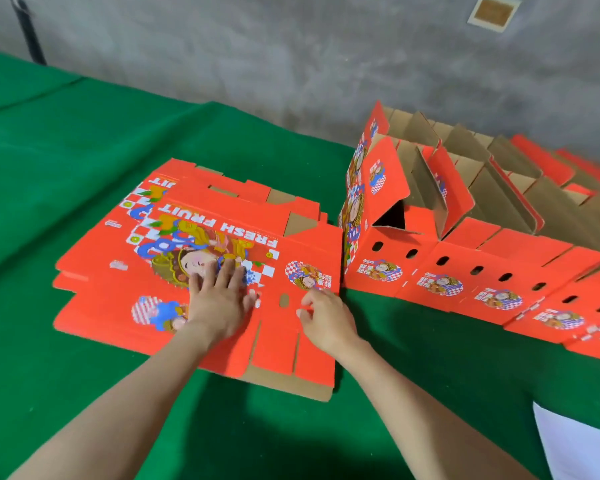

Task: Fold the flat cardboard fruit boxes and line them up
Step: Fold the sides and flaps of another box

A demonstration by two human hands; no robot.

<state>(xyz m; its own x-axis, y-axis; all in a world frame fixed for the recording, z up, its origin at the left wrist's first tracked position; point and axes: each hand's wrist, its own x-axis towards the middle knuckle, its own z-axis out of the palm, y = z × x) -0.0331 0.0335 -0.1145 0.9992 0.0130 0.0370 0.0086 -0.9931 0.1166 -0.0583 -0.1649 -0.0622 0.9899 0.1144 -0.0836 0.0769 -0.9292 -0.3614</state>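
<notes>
We judge the job well under way but not finished. A row of folded boxes (440, 265) stands lined up along the right of the green table (84, 133), side by side and touching. We count four side panels clearly, with a fifth at the frame edge and possibly more beyond it. Just left of the row, and almost touching its first box, lies the stack of flat boxes (194, 178) waiting to be folded. We make out at least three layers, though the exact number is hidden. Our left hand (219, 299) rests flat with fingers spread on the top blank (278, 341), its grip closed on nothing. Our right hand (326, 317) has its fingers curled at the blank's right edge, but we cannot tell whether that grip has caught the card.
</notes>
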